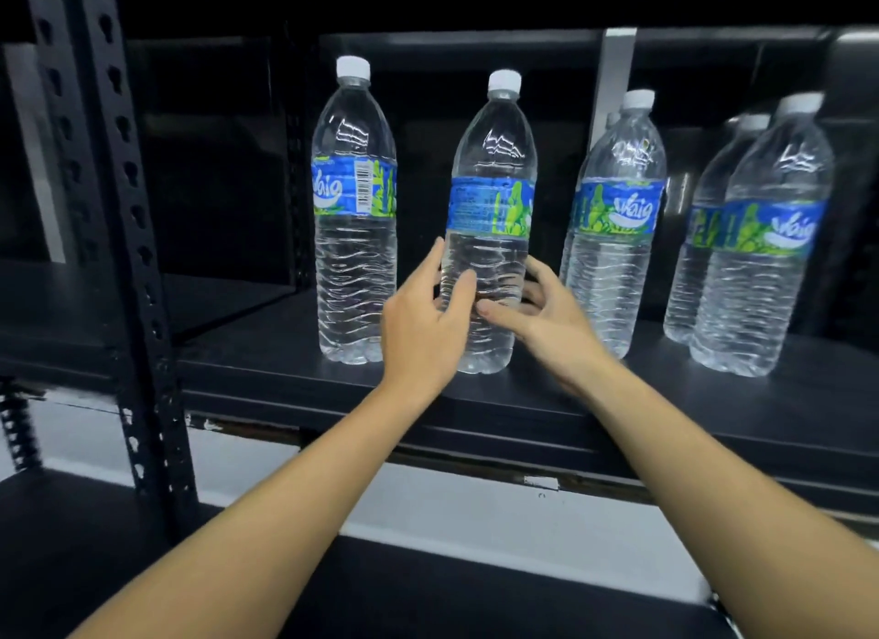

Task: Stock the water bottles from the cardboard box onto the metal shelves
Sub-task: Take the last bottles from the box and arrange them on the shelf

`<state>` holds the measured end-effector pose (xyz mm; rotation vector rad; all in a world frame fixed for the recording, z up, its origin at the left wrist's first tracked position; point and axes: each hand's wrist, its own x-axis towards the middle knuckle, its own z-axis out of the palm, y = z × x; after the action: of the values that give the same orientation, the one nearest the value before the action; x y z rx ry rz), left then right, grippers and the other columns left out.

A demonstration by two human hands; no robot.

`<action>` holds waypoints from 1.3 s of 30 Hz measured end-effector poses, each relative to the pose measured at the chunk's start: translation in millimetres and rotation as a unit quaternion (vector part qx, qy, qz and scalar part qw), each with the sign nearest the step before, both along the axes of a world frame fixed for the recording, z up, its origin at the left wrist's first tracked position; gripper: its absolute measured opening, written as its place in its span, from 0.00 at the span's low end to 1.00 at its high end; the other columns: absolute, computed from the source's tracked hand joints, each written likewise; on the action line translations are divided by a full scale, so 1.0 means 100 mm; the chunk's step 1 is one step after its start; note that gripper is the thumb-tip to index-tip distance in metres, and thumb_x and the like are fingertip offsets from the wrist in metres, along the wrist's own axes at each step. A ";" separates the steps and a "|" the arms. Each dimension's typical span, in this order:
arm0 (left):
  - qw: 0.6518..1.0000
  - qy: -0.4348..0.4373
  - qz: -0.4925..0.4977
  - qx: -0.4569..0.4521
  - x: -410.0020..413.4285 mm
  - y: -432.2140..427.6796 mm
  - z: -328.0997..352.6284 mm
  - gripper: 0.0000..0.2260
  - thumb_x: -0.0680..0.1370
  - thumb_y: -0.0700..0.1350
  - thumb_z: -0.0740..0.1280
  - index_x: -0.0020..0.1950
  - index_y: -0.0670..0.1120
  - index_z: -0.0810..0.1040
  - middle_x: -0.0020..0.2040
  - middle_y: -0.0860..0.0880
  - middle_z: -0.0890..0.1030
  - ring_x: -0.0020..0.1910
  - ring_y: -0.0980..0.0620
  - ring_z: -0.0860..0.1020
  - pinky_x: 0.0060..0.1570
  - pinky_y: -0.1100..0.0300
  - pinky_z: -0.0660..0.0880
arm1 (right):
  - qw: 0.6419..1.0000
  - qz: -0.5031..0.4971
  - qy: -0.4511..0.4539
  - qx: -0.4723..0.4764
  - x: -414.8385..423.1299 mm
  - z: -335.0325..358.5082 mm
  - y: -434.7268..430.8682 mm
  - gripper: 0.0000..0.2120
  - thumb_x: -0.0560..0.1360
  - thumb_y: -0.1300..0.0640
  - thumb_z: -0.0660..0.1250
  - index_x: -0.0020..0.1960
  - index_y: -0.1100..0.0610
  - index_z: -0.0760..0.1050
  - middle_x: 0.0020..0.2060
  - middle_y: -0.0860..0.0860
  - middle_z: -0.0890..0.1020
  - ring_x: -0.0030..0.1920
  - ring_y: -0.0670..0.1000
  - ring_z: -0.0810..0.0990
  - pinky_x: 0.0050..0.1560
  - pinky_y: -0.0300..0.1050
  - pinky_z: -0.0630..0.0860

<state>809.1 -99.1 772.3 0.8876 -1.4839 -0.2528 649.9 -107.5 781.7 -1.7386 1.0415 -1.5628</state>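
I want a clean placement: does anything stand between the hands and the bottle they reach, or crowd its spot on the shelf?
Nothing visible does. The left hand and right hand hold the water bottle; it stands on the metal shelf, clear of neighbouring bottles.

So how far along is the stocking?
Done: the left bottle and right bottles stand on the shelf. In hand: the left hand and right hand hold the middle bottle. Left: unclear, as the box is out of view.
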 end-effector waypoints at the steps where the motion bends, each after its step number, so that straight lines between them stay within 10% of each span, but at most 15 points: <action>1: 1.000 -0.004 0.003 0.012 -0.02 0.00 -0.01 0.27 0.81 0.58 0.66 0.80 0.56 0.68 0.63 0.54 0.84 0.48 0.60 0.83 0.58 0.56 0.80 | 1.000 -0.002 0.003 -0.002 0.01 -0.01 0.01 0.37 0.71 0.57 0.80 0.76 0.49 0.67 0.60 0.47 0.84 0.57 0.47 0.85 0.60 0.48 0.81; 5: 0.997 -0.004 -0.054 0.047 -0.05 -0.09 -0.03 0.25 0.76 0.64 0.71 0.72 0.64 0.72 0.50 0.72 0.83 0.51 0.67 0.82 0.59 0.63 0.78 | 0.999 -0.045 0.017 -0.024 0.03 -0.05 0.07 0.36 0.68 0.49 0.82 0.72 0.46 0.71 0.62 0.45 0.83 0.57 0.46 0.85 0.60 0.51 0.81; 16: 0.985 0.024 -0.137 0.103 -0.10 -0.23 0.03 0.23 0.78 0.56 0.74 0.68 0.60 0.68 0.44 0.73 0.77 0.43 0.84 0.73 0.44 0.80 0.70 | 0.999 -0.044 -0.002 0.003 0.00 -0.06 0.09 0.38 0.67 0.51 0.80 0.73 0.46 0.67 0.63 0.50 0.80 0.59 0.53 0.83 0.63 0.57 0.80; 23: 0.987 0.020 -0.136 0.084 -0.07 -0.39 -0.01 0.34 0.72 0.68 0.72 0.75 0.58 0.70 0.63 0.60 0.82 0.62 0.60 0.80 0.66 0.51 0.77 | 0.999 0.009 -0.014 0.049 -0.05 -0.08 0.06 0.31 0.76 0.62 0.75 0.70 0.40 0.66 0.63 0.54 0.82 0.59 0.51 0.84 0.57 0.45 0.81; 30: 0.987 0.032 -0.147 0.064 -0.05 -0.39 0.00 0.31 0.75 0.62 0.74 0.76 0.60 0.71 0.63 0.63 0.82 0.64 0.64 0.79 0.69 0.55 0.75 | 0.999 -0.019 -0.028 0.035 -0.06 -0.10 0.00 0.35 0.72 0.59 0.80 0.72 0.43 0.67 0.62 0.54 0.80 0.56 0.54 0.86 0.61 0.55 0.82; 39: 0.998 -0.006 -0.055 0.035 -0.05 -0.36 0.00 0.32 0.77 0.62 0.71 0.80 0.57 0.67 0.42 0.57 0.74 0.37 0.67 0.71 0.48 0.77 0.68 | 0.998 -0.043 -0.038 0.026 -0.04 -0.10 0.02 0.35 0.64 0.57 0.84 0.65 0.48 0.69 0.57 0.55 0.83 0.54 0.57 0.86 0.59 0.62 0.81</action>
<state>803.7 -134.6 772.5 0.8653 -1.5452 -0.3832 646.1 -105.3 771.6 -1.6056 1.1215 -1.6272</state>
